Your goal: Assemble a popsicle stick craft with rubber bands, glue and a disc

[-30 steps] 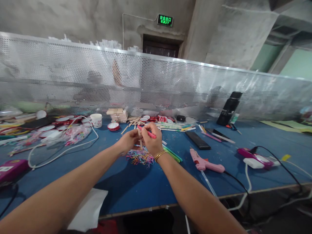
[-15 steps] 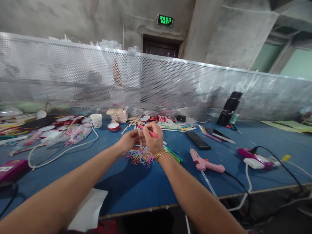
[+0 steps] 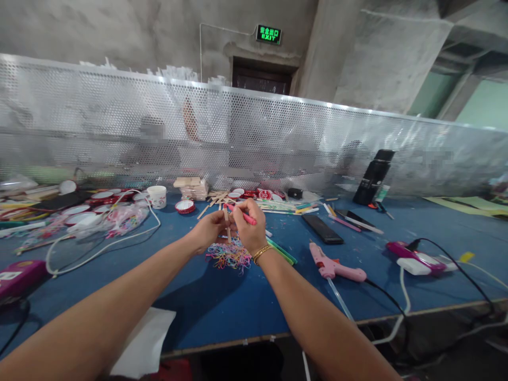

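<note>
Between the fingers of my left hand (image 3: 209, 230) is a wooden craft stick (image 3: 227, 227), held nearly upright. My right hand (image 3: 251, 225) grips a pink-red marker (image 3: 248, 218), whose tip end meets the top of the stick. Both hands are close together above a tangled heap of multicoloured thin bands or strings (image 3: 230, 256) on the blue table. Several green markers (image 3: 283, 251) lie just right of the heap, partly behind my right wrist. My fingers hide part of the stick.
A pink glue gun (image 3: 333, 264) lies to the right, near a black phone (image 3: 322, 228). Behind are a stack of wooden sticks (image 3: 191, 188), a white cup (image 3: 156, 197), a red-rimmed lid (image 3: 184, 206) and a black bottle (image 3: 373, 177). White cables (image 3: 115, 247) cross the left side.
</note>
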A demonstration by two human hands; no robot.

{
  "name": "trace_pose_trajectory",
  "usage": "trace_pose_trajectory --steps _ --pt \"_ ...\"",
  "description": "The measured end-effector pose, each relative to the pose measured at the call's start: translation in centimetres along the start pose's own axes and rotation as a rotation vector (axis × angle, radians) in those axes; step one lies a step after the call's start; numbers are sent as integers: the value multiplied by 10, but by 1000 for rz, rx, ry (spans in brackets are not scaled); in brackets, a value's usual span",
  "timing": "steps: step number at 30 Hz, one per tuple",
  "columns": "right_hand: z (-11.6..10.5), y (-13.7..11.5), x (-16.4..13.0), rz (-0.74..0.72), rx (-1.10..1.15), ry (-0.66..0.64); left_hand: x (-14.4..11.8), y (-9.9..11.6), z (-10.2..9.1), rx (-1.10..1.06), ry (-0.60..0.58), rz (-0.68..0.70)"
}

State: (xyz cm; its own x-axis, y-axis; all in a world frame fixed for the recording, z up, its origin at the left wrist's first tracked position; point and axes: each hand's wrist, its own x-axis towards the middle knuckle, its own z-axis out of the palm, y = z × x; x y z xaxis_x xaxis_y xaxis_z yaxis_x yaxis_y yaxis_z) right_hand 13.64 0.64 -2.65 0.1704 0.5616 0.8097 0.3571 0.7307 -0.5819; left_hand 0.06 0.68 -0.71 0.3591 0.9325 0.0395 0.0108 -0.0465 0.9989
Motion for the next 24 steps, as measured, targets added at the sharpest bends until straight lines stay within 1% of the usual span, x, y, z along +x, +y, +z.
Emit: trace_pose_trajectory --steps 4,15,24 --pt "0 0 0 7 9 -5 1 0 -2 -17 -17 6" --pt "0 1 0 -13 -8 -13 -2 4 -1 -10 1 -9" --pt "1 1 0 -3 9 -23 -2 5 -1 -11 8 -9"
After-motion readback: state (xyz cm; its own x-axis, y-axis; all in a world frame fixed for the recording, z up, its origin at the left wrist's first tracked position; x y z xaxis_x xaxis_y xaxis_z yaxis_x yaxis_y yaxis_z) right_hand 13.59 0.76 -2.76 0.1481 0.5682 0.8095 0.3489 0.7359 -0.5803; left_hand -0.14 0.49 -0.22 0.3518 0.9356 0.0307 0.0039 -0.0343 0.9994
